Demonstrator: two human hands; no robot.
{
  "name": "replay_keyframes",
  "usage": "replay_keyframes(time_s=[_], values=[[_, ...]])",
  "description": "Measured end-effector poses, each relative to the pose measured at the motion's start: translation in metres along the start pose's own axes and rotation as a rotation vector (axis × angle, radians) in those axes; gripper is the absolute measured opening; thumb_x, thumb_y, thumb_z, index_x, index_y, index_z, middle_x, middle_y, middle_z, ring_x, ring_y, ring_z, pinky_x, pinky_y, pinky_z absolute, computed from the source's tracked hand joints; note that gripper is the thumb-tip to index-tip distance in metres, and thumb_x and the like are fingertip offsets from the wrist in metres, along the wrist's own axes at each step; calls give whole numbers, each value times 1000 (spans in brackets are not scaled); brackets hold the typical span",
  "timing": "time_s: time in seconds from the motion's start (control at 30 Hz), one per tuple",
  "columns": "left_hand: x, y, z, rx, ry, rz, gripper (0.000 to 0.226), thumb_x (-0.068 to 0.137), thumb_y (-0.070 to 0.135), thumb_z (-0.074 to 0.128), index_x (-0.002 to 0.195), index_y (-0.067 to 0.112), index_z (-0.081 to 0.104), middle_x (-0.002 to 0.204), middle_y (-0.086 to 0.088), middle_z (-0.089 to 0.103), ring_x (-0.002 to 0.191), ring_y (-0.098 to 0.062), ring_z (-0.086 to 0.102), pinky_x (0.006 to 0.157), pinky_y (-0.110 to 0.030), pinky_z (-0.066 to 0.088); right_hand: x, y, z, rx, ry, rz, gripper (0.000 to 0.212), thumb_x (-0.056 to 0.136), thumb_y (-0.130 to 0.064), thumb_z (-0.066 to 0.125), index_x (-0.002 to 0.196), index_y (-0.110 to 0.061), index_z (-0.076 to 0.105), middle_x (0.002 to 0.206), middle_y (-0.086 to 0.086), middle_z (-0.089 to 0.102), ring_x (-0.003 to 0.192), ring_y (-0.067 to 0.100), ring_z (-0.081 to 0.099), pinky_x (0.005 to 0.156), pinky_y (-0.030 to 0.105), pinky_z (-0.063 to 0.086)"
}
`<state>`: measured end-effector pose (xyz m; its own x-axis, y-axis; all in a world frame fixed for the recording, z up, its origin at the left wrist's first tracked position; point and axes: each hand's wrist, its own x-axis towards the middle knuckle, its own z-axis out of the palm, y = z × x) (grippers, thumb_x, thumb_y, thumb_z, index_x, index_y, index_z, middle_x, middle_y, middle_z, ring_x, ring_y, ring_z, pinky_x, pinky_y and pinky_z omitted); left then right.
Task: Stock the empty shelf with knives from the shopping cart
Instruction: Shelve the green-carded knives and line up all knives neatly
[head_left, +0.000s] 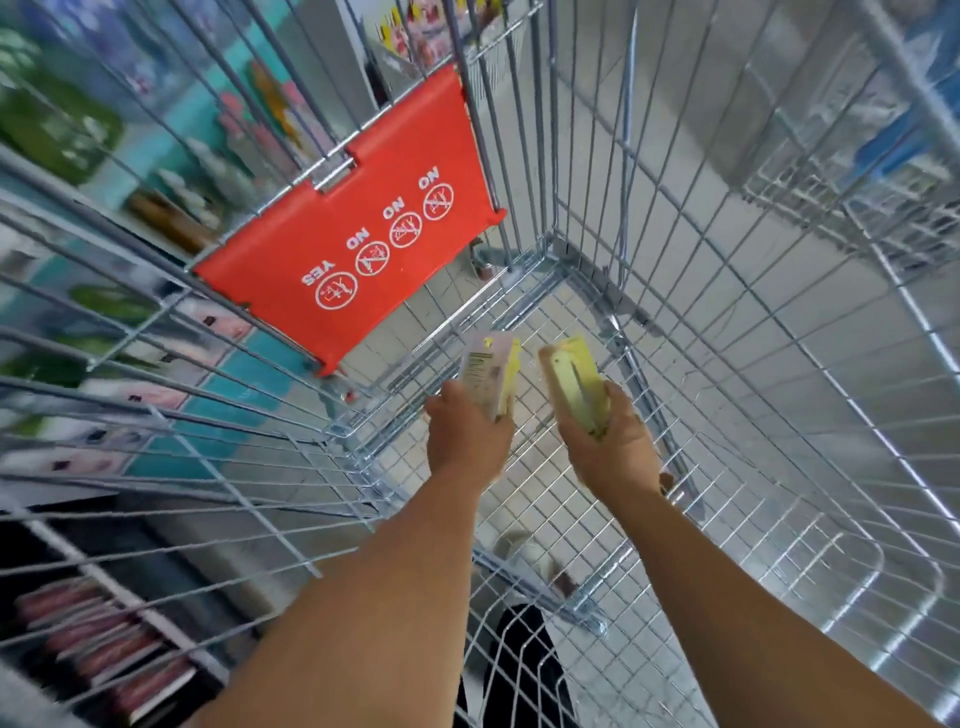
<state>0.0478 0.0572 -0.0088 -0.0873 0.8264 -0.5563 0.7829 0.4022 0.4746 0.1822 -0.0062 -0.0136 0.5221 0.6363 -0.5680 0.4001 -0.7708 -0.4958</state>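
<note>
Pale tiled floor (524, 499) shows beneath and ahead of the hands, bright under even overhead light. To the left of the hands run store shelves (78, 332) — blurred green, teal and pink packets on top, dark red packs (104, 644) on a low shelf near the left forearm. Off to the right, blue packaging (904, 119) — too blurred to read.

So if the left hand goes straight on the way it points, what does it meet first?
Probably the red child-seat flap at the cart's far end; the left hand, gripping a knife pack, points that way. Depth is unclear.
</note>
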Motion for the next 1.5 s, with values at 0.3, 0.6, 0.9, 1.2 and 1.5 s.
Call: replay_keyframes(time_s=[0.3,0.6,0.9,1.2,1.5], values=[[-47,72,-83,-216,274,110,56,76,27,70,124,8,48,120,-11,44,104,-30,56,89,-37,48,-46,-88,-49,292,91,-266,70,74,-68,52,136,-47,28,114,4,55,93,31,65,78,45,56],[-126,103,-226,-429,569,260,48,68,33,67,112,16,57,106,-2,53,93,-21,58,84,-37,52,-140,-197,-100,466,54,-644,65,73,-60,56,132,-59,30,111,10,63,89,31,65,75,51,55],[-234,56,-383,-498,901,305,36,77,28,66,107,14,53,109,-2,49,89,-15,54,80,-28,48,-279,-301,-101,551,-127,-1026,62,85,-29,62,138,-48,35,109,1,61,65,25,64,57,37,56],[-359,-35,-509,-477,1210,199,42,80,28,66,116,16,48,108,1,40,90,-17,53,75,-27,45,-446,-374,-53,567,-342,-1300,68,76,-55,57,139,-48,32,128,7,57,93,24,62,86,49,53],[-466,-150,-573,-396,1424,-99,33,82,32,61,109,19,48,103,3,38,92,-20,54,78,-30,47,-591,-403,6,490,-588,-1533,61,81,-50,55,138,-39,39,123,-6,52,99,21,60,86,44,53]])
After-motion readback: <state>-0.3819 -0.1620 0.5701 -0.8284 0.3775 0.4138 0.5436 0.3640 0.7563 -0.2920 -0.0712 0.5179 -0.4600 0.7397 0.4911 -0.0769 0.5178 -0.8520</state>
